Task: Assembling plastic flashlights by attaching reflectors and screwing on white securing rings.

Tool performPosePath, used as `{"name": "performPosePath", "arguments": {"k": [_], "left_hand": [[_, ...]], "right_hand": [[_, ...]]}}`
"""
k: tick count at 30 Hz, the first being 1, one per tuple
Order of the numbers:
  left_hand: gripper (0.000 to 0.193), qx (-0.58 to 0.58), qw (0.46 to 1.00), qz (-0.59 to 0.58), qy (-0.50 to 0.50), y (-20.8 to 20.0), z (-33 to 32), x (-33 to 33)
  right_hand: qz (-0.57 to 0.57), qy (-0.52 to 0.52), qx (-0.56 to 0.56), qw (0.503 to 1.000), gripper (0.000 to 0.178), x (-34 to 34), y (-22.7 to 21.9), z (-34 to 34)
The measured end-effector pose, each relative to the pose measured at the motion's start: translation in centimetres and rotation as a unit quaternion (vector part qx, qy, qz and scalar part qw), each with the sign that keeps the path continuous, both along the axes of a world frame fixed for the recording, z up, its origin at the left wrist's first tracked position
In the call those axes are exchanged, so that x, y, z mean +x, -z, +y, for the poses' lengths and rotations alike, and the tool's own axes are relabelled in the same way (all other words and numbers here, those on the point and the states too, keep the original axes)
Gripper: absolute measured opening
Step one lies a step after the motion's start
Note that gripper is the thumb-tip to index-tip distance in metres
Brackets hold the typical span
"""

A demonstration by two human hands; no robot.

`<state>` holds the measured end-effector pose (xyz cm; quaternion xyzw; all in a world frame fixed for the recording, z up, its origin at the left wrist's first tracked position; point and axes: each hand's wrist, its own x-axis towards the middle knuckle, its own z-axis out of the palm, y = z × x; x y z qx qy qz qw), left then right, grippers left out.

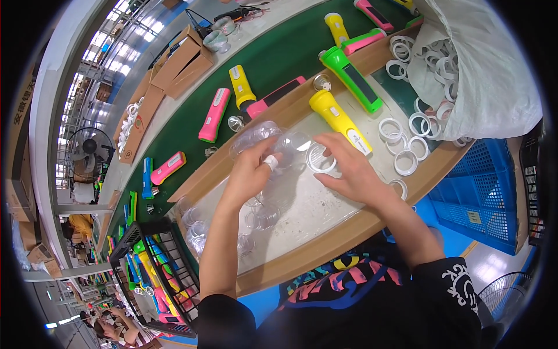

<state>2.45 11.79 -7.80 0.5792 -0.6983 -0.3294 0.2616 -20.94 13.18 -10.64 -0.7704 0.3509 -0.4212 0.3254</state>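
Note:
My right hand (353, 173) grips a white plastic ring (320, 159) between thumb and fingers. Beside it, my left hand (251, 173) has its fingers curled at a clear plastic disc (295, 141), with a white wrap on one finger. More clear discs (256, 135) lie in an overlapping heap behind the left hand. Others (264, 215) rest on the tray bottom below it. Loose white rings (406, 163) are scattered right of my right hand. A yellow flashlight (337, 116) lies just beyond that hand, next to a green flashlight (354, 81) propped on the tray's far edge.
The cardboard tray (314, 256) has raised edges. Beyond it, a green belt (192, 116) carries pink, yellow and blue flashlights. A white sack (494, 75) of rings stands at right, above a blue crate (479, 198). A black basket (168, 273) of flashlights is at lower left.

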Motion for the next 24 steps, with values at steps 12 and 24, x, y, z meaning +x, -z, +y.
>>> {"name": "performPosePath", "arguments": {"k": [12, 24], "left_hand": [[0.029, 0.112, 0.978, 0.173, -0.009, -3.1, -0.9, -6.4], [0.06, -0.049, 0.987, -0.151, 0.029, 1.9, -2.4, -10.2]], "right_hand": [[-0.08, 0.029, 0.059, 0.995, 0.065, -0.7, -1.1, 0.0], [-0.158, 0.147, 0.102, 0.971, 0.063, -4.3, -0.9, -0.4]]}}
